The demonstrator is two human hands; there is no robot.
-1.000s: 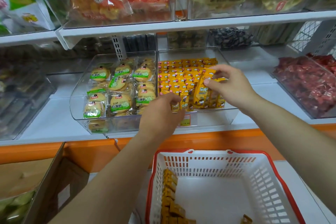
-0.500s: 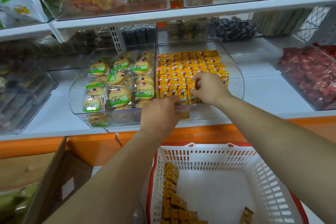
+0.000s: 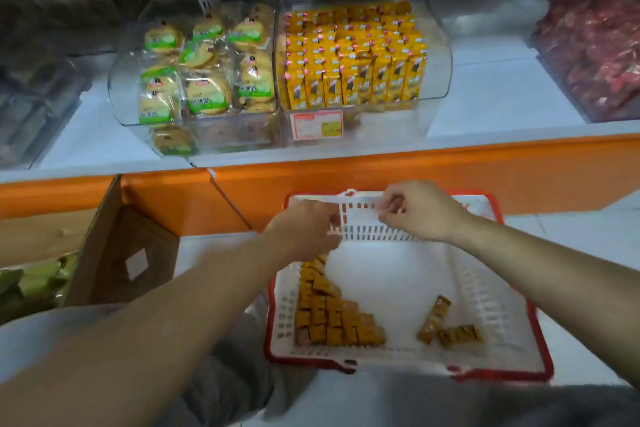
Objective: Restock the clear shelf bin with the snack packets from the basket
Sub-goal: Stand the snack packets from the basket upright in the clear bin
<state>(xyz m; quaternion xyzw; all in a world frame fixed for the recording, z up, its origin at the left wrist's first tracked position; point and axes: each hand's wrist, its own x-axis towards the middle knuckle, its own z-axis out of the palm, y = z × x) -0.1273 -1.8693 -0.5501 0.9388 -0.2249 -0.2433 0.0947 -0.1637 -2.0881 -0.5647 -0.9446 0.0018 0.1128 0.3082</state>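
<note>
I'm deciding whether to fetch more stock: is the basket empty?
Not empty. The basket holds a stacked cluster of orange packets along its left side and a few loose packets toward the right.

left hand (image 3: 304, 229) | right hand (image 3: 420, 213) | both over basket (image 3: 491, 308) | snack packets (image 3: 334, 321) inside

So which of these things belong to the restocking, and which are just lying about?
Part of the job: clear bin, yellow packets standing in it, basket, loose packets in the basket, left hand, right hand.
Lying about: round biscuit packs, red packets, cardboard box, price tag.
</note>
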